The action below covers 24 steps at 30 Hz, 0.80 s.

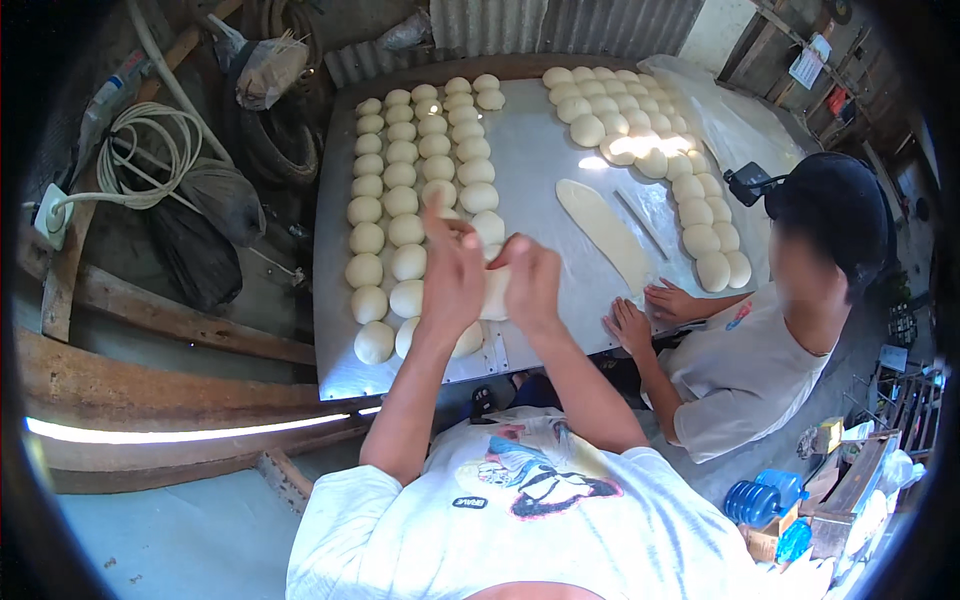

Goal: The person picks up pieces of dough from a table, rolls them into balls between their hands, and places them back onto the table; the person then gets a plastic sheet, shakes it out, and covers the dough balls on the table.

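Note:
Between my two hands is a piece of pale dough (495, 296), partly hidden by my fingers and held over the metal-topped table (545, 345). My left hand (456, 272) closes on its left side, with a finger pointing up and away. On the dough's right side, my right hand (532, 284) is closed with the fingers curled. Several rows of round dough balls (364, 238) fill the table's left part, some of them under and behind my hands. A long flattened strip of dough (602, 236) lies to the right of my hands.
Beside the strip is a thin rod (642, 224). A co-worker (750, 360) stands at the right, hands on the table edge. More dough balls (627, 105) sit at the far right, near plastic sheeting (745, 125). Wooden beams (190, 320) and coiled cable (150, 155) are at the left.

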### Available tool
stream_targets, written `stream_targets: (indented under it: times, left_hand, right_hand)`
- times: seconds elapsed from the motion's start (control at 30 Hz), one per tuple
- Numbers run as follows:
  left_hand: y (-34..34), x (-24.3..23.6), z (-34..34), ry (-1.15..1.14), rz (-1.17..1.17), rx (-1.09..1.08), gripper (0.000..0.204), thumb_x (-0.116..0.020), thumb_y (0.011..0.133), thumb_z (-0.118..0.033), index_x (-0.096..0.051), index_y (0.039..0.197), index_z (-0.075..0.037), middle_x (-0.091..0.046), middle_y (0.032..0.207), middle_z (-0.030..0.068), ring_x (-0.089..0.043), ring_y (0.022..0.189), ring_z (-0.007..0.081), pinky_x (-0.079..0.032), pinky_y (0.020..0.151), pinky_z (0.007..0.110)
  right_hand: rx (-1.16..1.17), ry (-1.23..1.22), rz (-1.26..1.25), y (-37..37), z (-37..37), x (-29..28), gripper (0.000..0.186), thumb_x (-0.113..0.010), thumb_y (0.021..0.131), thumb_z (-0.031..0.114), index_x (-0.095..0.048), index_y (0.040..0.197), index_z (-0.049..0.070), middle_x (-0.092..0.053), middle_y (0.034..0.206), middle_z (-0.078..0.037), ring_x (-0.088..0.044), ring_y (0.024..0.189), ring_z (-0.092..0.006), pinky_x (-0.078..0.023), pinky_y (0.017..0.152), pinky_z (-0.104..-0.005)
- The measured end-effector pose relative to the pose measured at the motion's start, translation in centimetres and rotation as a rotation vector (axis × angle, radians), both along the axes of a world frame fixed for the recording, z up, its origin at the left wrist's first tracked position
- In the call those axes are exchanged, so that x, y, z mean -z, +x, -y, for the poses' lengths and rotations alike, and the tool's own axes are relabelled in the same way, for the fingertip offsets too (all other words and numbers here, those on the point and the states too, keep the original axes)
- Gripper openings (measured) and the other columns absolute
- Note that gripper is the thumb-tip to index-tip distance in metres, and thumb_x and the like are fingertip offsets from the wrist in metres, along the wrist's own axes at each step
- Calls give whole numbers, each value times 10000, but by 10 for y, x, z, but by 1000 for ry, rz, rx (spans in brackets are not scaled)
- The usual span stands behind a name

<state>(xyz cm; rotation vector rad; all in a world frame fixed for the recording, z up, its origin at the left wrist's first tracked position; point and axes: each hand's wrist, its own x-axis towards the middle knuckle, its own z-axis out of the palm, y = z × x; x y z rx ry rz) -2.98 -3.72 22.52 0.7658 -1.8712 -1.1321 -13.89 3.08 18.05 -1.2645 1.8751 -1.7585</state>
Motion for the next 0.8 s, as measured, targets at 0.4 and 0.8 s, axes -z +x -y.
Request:
stream_targets:
  times: [0.4,0.8]
  left_hand:
    - [36,79,-20,1033,-188,460,530,-521,923,-319,-484,1294,57,-571,1219,143,-563,1068,200,-449,917,338]
    - [9,37,105,146,-519,-135,609,-596,876,-508,-498,1190,4,-467,1363,218,-400,1320,315,-268,1118,465]
  right_hand:
    - [-449,-367,7,11,22,5,560,-333,950,476,-621,1115,25,-548,1217,-209,-462,1202,-405,-290,1056,-504]
    - [-393,-36,966,-119,127,-39,585,-485,964,316,-243,1459,117,-467,1355,-172,-552,1166,-356,-557,862,-463]
